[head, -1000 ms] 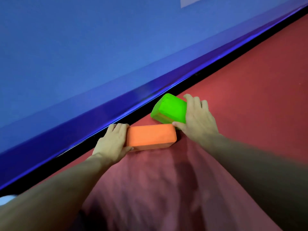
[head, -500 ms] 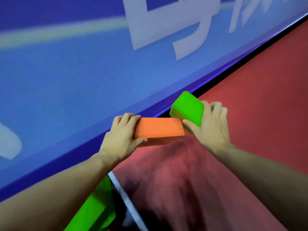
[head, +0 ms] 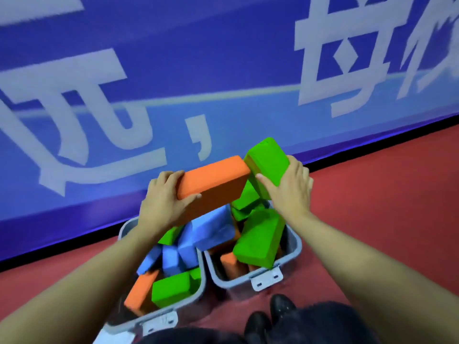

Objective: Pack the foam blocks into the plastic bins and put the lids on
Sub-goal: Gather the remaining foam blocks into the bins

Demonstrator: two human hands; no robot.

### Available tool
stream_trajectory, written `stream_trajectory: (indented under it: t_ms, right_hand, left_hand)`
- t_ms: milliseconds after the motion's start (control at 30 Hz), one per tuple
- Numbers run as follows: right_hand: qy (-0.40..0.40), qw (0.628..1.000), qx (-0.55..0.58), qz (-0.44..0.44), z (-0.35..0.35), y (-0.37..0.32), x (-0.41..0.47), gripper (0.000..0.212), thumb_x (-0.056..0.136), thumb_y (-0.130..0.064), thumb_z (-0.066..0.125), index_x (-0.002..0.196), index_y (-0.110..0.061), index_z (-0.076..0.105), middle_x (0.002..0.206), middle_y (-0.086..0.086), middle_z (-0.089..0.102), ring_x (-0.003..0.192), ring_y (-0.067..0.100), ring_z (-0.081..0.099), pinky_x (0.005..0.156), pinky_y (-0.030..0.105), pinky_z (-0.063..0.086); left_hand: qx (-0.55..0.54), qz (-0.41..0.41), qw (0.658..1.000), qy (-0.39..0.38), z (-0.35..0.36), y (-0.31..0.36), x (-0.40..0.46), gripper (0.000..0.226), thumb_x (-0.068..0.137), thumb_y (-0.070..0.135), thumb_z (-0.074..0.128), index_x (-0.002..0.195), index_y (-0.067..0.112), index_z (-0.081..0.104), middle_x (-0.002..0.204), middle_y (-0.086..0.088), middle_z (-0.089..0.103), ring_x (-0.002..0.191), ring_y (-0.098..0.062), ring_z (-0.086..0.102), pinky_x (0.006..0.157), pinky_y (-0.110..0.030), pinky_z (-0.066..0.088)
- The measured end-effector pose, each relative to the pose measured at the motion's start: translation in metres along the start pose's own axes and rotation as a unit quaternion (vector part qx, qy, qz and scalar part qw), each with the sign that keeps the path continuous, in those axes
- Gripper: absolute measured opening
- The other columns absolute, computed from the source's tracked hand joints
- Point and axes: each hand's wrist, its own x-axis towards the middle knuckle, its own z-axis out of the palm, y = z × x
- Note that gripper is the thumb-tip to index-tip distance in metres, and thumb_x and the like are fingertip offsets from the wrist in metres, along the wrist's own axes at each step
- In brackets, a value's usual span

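Mostly packed: left bin and right bin heaped with foam blocks. Left hand fingers grip orange block, right hand grips green block, both above bins. Lids seemingly still off.

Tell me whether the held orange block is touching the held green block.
Touching, it seems: in the head view the orange block's far end meets the green block with no visible gap, though motion blur softens the edge.
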Motion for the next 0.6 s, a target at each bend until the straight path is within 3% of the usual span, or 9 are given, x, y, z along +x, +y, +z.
stream_trajectory:
  t_ms: [133,233,300,467,600]
  right_hand:
    - [-0.052,0.997,0.056,-0.014,0.027,-0.043,-0.054,0.086,0.079,-0.066,0.068,0.138,-0.009,0.045,0.13,0.011,0.056,0.123,0.035,0.048,0.097,0.048,0.039]
    - [-0.082,0.99,0.118,-0.002,0.063,-0.066,-0.084,0.084,0.077,-0.06,0.075,0.137,-0.011,0.045,0.133,0.01,0.056,0.125,0.034,0.046,0.1,0.048,0.038]
    - [-0.081,0.983,0.163,0.021,0.09,-0.085,-0.104,0.083,0.074,-0.059,0.078,0.135,-0.012,0.046,0.13,0.011,0.058,0.123,0.034,0.048,0.1,0.047,0.039]
    - [-0.103,0.963,0.232,0.093,0.15,-0.134,-0.154,0.089,0.068,-0.064,0.076,0.132,-0.009,0.047,0.125,0.015,0.059,0.12,0.035,0.053,0.102,0.045,0.044]
    - [-0.172,0.968,0.173,0.052,0.179,-0.147,-0.181,0.084,0.066,-0.066,0.079,0.129,-0.02,0.049,0.123,0.004,0.061,0.117,0.029,0.052,0.099,0.046,0.045]
  left_hand:
    - [-0.058,-0.165,0.981,0.08,-0.023,-0.077,-0.04,0.079,0.077,0.063,0.075,0.136,0.014,0.055,0.129,-0.015,0.056,0.121,-0.036,0.051,0.102,-0.05,0.044]
    - [-0.119,-0.303,0.935,0.139,-0.016,-0.137,-0.063,0.091,0.066,0.08,0.071,0.128,0.014,0.06,0.119,-0.017,0.062,0.11,-0.038,0.059,0.099,-0.052,0.048]
    - [-0.173,-0.377,0.895,0.165,0.0,-0.178,-0.08,0.097,0.062,0.081,0.072,0.131,0.014,0.058,0.121,-0.017,0.061,0.111,-0.038,0.059,0.099,-0.053,0.049]
    - [-0.289,-0.495,0.793,0.206,0.047,-0.261,-0.122,0.106,0.047,0.092,0.071,0.127,0.023,0.057,0.118,-0.008,0.062,0.101,-0.032,0.066,0.081,-0.058,0.059]
    - [-0.297,-0.524,0.767,0.222,0.064,-0.275,-0.146,0.1,0.049,0.086,0.076,0.124,0.023,0.054,0.12,-0.007,0.059,0.095,-0.032,0.067,0.08,-0.055,0.06]
